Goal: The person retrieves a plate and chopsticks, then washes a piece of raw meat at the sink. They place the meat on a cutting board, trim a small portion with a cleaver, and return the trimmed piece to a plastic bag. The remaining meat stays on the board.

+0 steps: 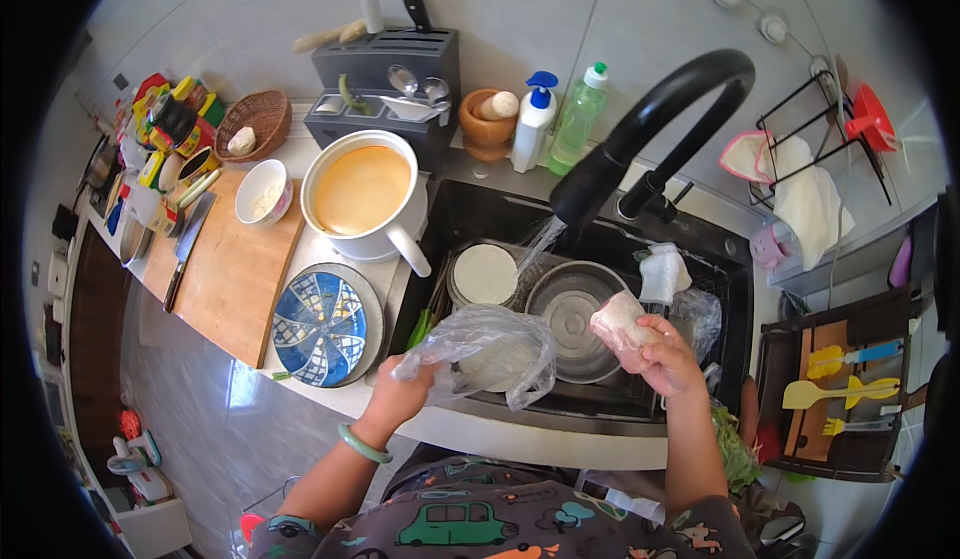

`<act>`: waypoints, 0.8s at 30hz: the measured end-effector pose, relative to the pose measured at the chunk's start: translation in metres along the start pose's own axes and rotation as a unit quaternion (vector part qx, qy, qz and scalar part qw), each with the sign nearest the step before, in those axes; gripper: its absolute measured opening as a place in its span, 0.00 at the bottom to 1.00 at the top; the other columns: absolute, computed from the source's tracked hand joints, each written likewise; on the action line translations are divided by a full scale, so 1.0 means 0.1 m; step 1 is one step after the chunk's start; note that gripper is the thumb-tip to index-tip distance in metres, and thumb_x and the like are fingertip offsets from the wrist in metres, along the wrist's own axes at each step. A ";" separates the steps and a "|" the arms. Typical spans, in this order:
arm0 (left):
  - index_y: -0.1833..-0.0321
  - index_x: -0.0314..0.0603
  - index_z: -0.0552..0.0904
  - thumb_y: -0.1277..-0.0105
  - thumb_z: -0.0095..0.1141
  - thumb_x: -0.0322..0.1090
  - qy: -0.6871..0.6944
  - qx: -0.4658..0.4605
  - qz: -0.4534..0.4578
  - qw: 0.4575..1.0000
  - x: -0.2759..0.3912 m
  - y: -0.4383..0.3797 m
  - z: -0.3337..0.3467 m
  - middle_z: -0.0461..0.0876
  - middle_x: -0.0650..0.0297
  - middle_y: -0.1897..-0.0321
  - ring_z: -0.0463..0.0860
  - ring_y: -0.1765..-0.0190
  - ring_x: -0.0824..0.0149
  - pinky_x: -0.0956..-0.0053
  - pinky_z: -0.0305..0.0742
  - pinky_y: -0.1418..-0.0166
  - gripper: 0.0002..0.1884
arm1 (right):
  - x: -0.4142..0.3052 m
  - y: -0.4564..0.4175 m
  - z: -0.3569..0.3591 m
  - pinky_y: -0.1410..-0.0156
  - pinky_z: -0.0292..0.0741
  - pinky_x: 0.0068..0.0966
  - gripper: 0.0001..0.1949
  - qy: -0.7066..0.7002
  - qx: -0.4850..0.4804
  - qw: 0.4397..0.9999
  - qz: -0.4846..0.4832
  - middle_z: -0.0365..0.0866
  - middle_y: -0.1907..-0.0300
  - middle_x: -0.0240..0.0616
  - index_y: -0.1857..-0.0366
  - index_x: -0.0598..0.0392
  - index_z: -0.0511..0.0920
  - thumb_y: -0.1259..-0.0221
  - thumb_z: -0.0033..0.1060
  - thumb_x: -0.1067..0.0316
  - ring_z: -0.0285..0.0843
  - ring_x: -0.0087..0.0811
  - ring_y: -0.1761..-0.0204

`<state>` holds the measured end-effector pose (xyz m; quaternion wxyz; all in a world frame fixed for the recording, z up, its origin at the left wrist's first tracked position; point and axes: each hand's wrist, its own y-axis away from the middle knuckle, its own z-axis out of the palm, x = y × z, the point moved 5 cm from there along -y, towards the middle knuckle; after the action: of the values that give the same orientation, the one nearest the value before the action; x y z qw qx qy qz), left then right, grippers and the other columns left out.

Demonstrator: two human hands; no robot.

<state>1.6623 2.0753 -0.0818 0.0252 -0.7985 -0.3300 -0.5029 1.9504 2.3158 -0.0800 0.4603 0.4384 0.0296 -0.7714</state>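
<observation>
In my right hand is a pale pink piece of raw meat, held over the right side of the sink. My left hand grips a clear plastic bag at the sink's front edge; the bag covers part of what lies under it. Below the meat, a round metal basin sits in the black sink. Water runs from the black faucet down between the basin and a stack of round pale dishes.
Left of the sink are a white pot of orange-tinted liquid, a blue patterned plate and a wooden cutting board with a kitchen knife. A white cloth and crumpled plastic lie at the sink's right. Bottles stand behind.
</observation>
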 end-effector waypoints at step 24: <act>0.48 0.35 0.80 0.49 0.56 0.21 -0.167 0.219 0.270 0.923 0.30 0.22 -0.21 0.85 0.55 0.66 0.84 0.68 0.57 0.71 0.77 0.63 0.21 | 1.16 -1.01 -1.30 0.36 0.69 0.33 0.16 0.550 0.199 0.794 -0.166 0.69 0.37 0.50 0.60 0.59 0.82 0.58 0.67 0.72 0.71 0.48 0.39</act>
<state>1.6668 2.0653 -0.0404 0.2787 -0.9044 -0.2028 -0.2514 1.9383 2.3530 -0.2772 0.1340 0.8589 0.1963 -0.4536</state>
